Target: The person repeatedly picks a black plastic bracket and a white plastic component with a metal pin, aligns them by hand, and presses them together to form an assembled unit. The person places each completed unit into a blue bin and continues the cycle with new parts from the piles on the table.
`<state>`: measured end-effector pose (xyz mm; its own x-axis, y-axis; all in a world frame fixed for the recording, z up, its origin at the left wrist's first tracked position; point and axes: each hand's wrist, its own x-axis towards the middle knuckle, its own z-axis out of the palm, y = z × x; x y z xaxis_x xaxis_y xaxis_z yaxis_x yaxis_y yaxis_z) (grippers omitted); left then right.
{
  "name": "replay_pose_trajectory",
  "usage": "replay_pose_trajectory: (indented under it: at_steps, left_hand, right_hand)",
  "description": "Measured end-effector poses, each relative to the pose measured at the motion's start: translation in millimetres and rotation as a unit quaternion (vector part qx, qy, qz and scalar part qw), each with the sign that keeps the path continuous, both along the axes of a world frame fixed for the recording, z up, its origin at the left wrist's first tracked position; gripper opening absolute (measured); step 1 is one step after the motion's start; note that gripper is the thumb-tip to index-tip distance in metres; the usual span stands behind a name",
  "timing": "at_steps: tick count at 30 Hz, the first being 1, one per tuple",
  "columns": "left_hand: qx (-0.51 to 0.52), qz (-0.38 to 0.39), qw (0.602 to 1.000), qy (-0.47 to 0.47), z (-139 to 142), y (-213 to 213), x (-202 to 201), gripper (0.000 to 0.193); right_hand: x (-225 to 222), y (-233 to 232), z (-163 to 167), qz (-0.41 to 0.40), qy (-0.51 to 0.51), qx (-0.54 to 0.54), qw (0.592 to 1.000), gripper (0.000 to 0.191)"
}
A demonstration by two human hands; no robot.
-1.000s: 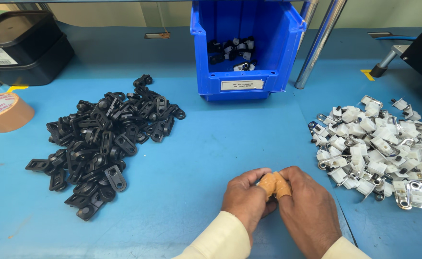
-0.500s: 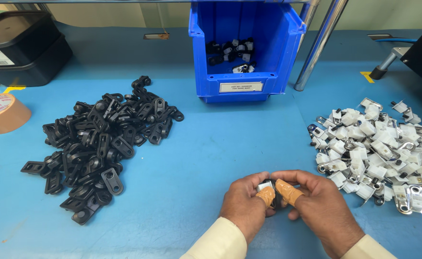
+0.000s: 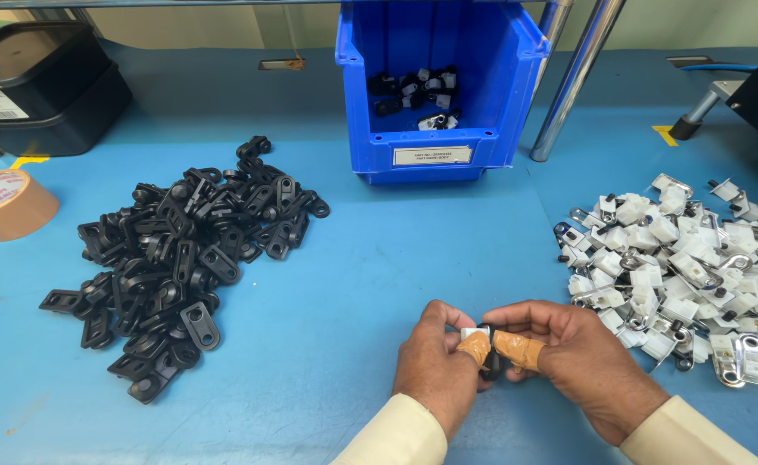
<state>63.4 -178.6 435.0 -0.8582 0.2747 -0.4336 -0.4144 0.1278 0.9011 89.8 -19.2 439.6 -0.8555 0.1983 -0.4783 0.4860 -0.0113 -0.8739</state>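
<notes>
We are pinching a small two-part piece [image 3: 482,344] between our thumbs, both wrapped in tan tape, at the near edge of the blue table [image 3: 379,284]. Our left hand [image 3: 435,366] is gripping the white end of the piece, and our right hand [image 3: 581,362] is pressing the black end against it, fingers of both hands curled tight around it. The piece is sitting just above the table, between the two hands, near the middle and a little to the right.

We are judging this as the joining step: a black clip and a white clip being pushed together. The next move is calling for steady, square pressure from both thumbs so the parts seat without slipping.

To the left, a heap of black clips [image 3: 181,258] is lying well apart from our hands. To the right, a heap of white clips [image 3: 680,275] with metal tabs is lying near our right hand. At the far side, a blue bin [image 3: 435,151] is holding a few joined pieces. A roll of tan tape [image 3: 4,202] is sitting at the far left edge, near a black tray [image 3: 34,86].

Our thumbs are covering most of the piece, so we cannot tell whether the parts are already locked. The right edge is cutting off the white heap.
</notes>
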Motion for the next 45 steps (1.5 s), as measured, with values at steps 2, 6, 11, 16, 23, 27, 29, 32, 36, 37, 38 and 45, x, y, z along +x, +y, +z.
replay_pose_trajectory:
  at_steps: [2,6,11,16,23,27,29,32,36,37,38,45]
  left_hand:
    - [-0.017,-0.003,1.0,0.024,2,3,1,0.009]
    - [-0.067,-0.006,0.998,0.019,9,7,0,0.011]
    - [-0.045,0.008,0.999,0.002,15,13,-1,0.009]
    - [-0.071,-0.005,0.997,0.007,18,16,-1,0.01]
    - [-0.14,-0.006,0.978,0.152,17,24,3,0.018]
    - [-0.165,-0.041,0.97,0.173,22,26,3,0.022]
    - [-0.177,-0.053,0.967,0.178,27,26,5,0.023]
    - [-0.208,-0.082,0.959,0.172,34,27,7,0.024]
    - [-0.236,-0.115,0.952,0.159,43,28,7,0.026]
    - [-0.247,-0.122,0.946,0.17,44,28,7,0.029]
    - [-0.258,-0.128,0.94,0.181,44,28,7,0.032]
    - [-0.303,-0.164,0.915,0.21,44,32,7,0.037]
  right_hand:
    - [-1,6,-6,0.005,0.017,-0.005,1.0,0.03]
    - [0,12,-23,0.015,0.09,0.026,0.995,0.026]
    - [5,10,-29,-0.034,0.085,0.061,0.994,0.031]
    - [13,6,-15,-0.121,0.076,0.1,0.985,0.026]
    - [13,16,1,-0.127,-0.001,0.031,0.991,0.027]
    - [17,20,-6,-0.137,-0.001,-0.003,0.991,0.027]
    - [20,23,-10,-0.141,0.009,-0.024,0.99,0.029]
    - [22,27,-15,-0.123,0.026,-0.016,0.992,0.034]
    - [20,32,-18,-0.144,0.009,-0.001,0.99,0.029]
    - [21,33,-19,-0.158,-0.003,-0.014,0.987,0.027]
    - [20,34,-20,-0.147,0.01,-0.011,0.989,0.031]
    - [21,34,-28,-0.113,0.045,0.057,0.991,0.042]
